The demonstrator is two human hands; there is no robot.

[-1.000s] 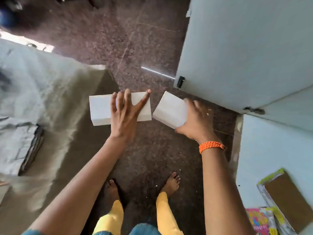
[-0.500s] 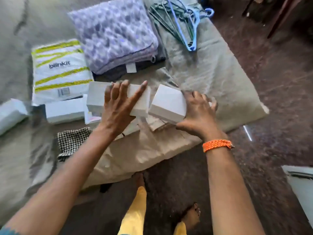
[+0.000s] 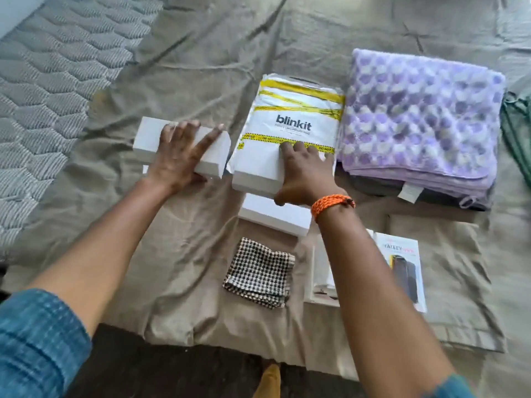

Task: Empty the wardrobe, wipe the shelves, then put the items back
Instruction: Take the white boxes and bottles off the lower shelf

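Holding one white box in each hand, the person is lowering them toward a bed (image 3: 201, 67) spread with a drab sheet. The left hand (image 3: 178, 156) lies over the top of the long box (image 3: 149, 140), its fingers (image 3: 211, 136) splayed across the lid and the thumb hidden at the near edge, so the grip reads as a clamp across the width. The right hand (image 3: 301, 173) grips the square box (image 3: 255, 170) from its right side, fingers curled over the top and thumb under the near corner; this box sits over the lower edge of the pouch (image 3: 296, 110). Both boxes look like stiff, smooth card, probably light, and likely to slide in a loose grip, so holding across opposite faces, as now, seems the safest purchase; whether their lids are loose cannot be told. A third box (image 3: 273, 216) lies just in front of the square one, with a checked cloth (image 3: 258, 272) nearer still. The pouch is soft plastic and reads "blinkit", crossed by yellow tape whose print looks like "DO NOT", the rest too blurred. A leaflet (image 3: 402, 268) on the right shows a heading too blurred to trust. The folded blanket (image 3: 419, 113) beside the pouch looks soft and bulky, best lifted from beneath.
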